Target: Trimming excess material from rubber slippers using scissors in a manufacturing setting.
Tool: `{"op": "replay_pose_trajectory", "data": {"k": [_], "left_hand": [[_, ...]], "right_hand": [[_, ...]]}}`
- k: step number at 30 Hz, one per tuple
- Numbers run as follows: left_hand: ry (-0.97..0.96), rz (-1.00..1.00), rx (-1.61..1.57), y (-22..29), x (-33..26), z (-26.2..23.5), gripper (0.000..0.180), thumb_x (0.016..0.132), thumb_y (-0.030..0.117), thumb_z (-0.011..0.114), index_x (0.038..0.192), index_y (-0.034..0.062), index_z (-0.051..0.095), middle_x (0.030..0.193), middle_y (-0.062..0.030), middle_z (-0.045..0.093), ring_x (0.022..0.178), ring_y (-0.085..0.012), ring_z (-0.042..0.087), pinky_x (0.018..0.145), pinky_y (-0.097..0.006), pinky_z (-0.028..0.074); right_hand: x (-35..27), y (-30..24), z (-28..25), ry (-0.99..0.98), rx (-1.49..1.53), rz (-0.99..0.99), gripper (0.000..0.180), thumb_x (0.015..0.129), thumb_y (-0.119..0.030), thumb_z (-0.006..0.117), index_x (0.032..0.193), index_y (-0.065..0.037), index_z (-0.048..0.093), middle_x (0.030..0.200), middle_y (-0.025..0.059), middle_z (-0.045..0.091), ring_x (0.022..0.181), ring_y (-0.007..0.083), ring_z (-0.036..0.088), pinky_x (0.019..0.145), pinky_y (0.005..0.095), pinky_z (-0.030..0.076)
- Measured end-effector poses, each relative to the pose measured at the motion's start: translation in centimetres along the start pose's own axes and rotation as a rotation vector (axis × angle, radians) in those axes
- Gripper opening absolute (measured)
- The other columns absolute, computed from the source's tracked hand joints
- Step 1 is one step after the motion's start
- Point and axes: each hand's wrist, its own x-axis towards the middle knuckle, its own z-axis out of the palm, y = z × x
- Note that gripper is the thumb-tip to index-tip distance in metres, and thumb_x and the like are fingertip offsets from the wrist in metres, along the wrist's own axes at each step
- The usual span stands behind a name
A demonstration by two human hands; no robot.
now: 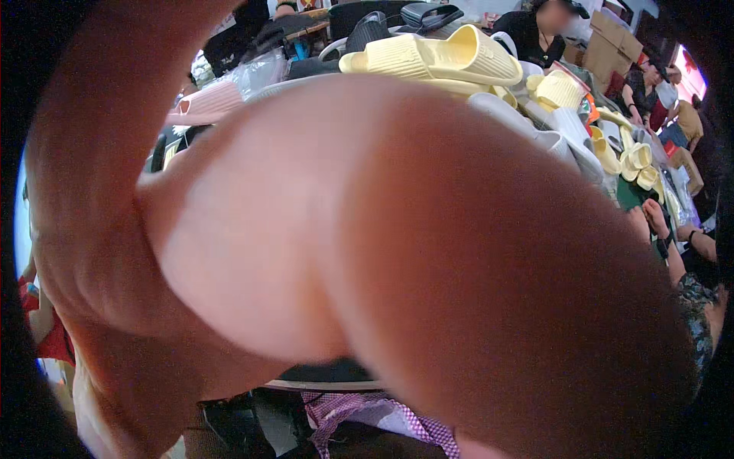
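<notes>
Blurred and huge, a bare hand or forearm (260, 229) is filling the middle of my view, while a second curve of bare skin (92, 191) is running down the left. They are meeting at a dark crease, but I'm not able to tell whether they are touching, which is left or right, or whether any fingers are open or gripping; I'm seeing nothing held. Just beyond the central skin, a pair of pale-yellow, ridged, moulded slide slippers (390, 61) is lying on top of a heap of footwear, and a pale-pink ridged slide slipper (214, 101) is sitting farther left. I'm judging the yellow ones to be light, springy foam or soft plastic, hardly fragile, with smooth footbeds possibly sliding a little and ribbed uppers giving better grip. I'm favouring a hold over the strap, thumb inside the foot opening and fingers across the ribs; squeezing hard would likely be denting the upper.
</notes>
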Motion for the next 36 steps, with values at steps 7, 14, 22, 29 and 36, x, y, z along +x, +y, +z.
{"op": "replay_pose_trajectory", "data": {"k": [7,14,22,29,36], "left_hand": [[0.015,-0.034,0.027,0.4,-0.1,0.4,0.066,0.089,0.021,0.053,0.138,-0.0055,0.019,0.085,-0.0135,0.056,0.072,-0.0206,0.058,0.065,-0.030,0.051],[0.012,-0.048,0.110,1.5,-0.4,-0.5,0.062,0.090,0.017,0.052,0.138,-0.0058,0.020,0.082,-0.0121,0.056,0.070,-0.0198,0.057,0.063,-0.029,0.051],[0.468,-0.029,0.187,-4.0,-1.7,-8.3,0.035,0.090,0.014,0.054,0.118,-0.0059,0.049,0.102,-0.0156,0.060,0.087,-0.0190,0.059,0.081,-0.031,0.047],[0.499,-0.059,1.541,-7.8,-3.9,-12.9,0.029,0.083,0.015,0.057,0.108,0.0008,0.056,0.103,-0.0171,0.060,0.099,-0.0328,0.054,0.088,-0.040,0.041],[0.322,-0.224,1.449,-11.1,-7.3,-12.4,0.033,0.081,0.016,0.057,0.111,0.0024,0.054,0.107,-0.0184,0.058,0.103,-0.0357,0.052,0.088,-0.044,0.039]], "right_hand": [[0.1,0.0,-0.4,-0.017,-0.012,-0.058,0.037,0.088,-0.026,0.059,0.113,-0.004,0.044,0.072,0.0055,0.054,0.054,0.0118,0.053,0.045,0.0251,0.045],[0.5,0.3,-0.2,-0.018,-0.042,-0.094,0.037,0.088,-0.027,0.060,0.112,-0.004,0.044,0.070,0.0055,0.055,0.054,0.0113,0.054,0.044,0.0242,0.045],[-0.2,-0.2,-0.4,0.028,-0.156,-0.043,0.031,0.089,-0.024,0.058,0.112,-0.006,0.046,0.073,0.0044,0.055,0.057,0.0112,0.055,0.047,0.0255,0.046],[-0.2,0.3,-0.4,-0.027,-0.128,-0.092,0.038,0.087,-0.025,0.060,0.114,-0.003,0.043,0.073,0.0057,0.055,0.057,0.0111,0.054,0.047,0.0240,0.046],[0.2,0.3,-0.1,-0.001,-0.123,-0.088,0.035,0.087,-0.025,0.060,0.112,-0.005,0.045,0.073,0.0050,0.055,0.056,0.0109,0.054,0.046,0.0244,0.046]]}}
